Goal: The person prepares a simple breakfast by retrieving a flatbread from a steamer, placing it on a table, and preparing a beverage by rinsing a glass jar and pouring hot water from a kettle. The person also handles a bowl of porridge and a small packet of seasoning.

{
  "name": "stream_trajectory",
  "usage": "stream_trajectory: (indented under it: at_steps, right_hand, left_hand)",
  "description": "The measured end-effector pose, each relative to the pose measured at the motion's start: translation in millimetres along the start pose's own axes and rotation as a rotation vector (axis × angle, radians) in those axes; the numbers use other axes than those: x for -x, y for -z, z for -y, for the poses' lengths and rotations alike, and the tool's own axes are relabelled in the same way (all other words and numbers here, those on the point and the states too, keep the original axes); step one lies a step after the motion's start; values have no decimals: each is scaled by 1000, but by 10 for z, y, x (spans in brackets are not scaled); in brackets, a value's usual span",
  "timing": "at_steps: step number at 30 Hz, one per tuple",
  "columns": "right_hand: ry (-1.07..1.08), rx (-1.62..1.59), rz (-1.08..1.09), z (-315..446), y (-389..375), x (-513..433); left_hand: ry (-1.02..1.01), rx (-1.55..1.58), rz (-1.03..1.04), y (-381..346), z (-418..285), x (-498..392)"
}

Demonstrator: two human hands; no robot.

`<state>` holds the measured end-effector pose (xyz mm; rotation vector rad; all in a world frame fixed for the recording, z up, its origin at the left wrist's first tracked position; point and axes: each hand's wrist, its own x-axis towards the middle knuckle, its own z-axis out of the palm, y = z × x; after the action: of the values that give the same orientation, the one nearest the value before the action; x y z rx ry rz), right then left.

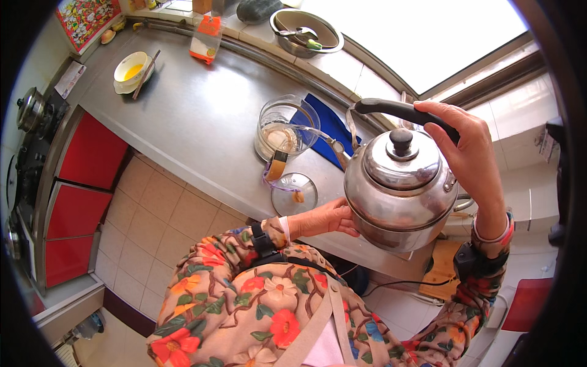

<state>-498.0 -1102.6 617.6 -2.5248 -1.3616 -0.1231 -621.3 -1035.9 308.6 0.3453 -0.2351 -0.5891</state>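
Observation:
My right hand (467, 142) grips the black handle of a stainless steel kettle (399, 202), which has a black-knobbed lid. The kettle is off the counter's middle, near the front edge. Its spout (337, 149) points left over a clear glass pot (286, 126); whether water flows is unclear. Something whitish lies in the pot. My left hand (325, 220) is at the kettle's lower left side, its fingertips against or just under it. A brown pot handle (276, 166) faces me. A purple string runs from it to a glass lid (293, 192) with a wooden knob.
On the steel counter (183, 91) are a blue flat sheet (328, 124), a bowl (132, 69) of yellow liquid with chopsticks (146, 74), and an orange-and-clear bag (206, 40). A metal basin (307, 32) stands on the sill. The gas stove (34, 151) is at far left.

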Motion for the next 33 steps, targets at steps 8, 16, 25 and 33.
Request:
stream_trajectory:
  at_steps: [8,16,25,33]
  right_hand:
    - [-5,22,11,-17,43,-35]
    - [-75,51,147,-9,160,-62]
    - [61,43,18,14,61,-95]
    - [65,75,54,63,100,-124]
  left_hand:
    - [-14,9,80,-82,-50,-39]
    - [2,-4,85,-121,-71,-89]
    - [-23,14,223,-20,-32,-117]
    - [-22,44,177,-62,-33,-112]
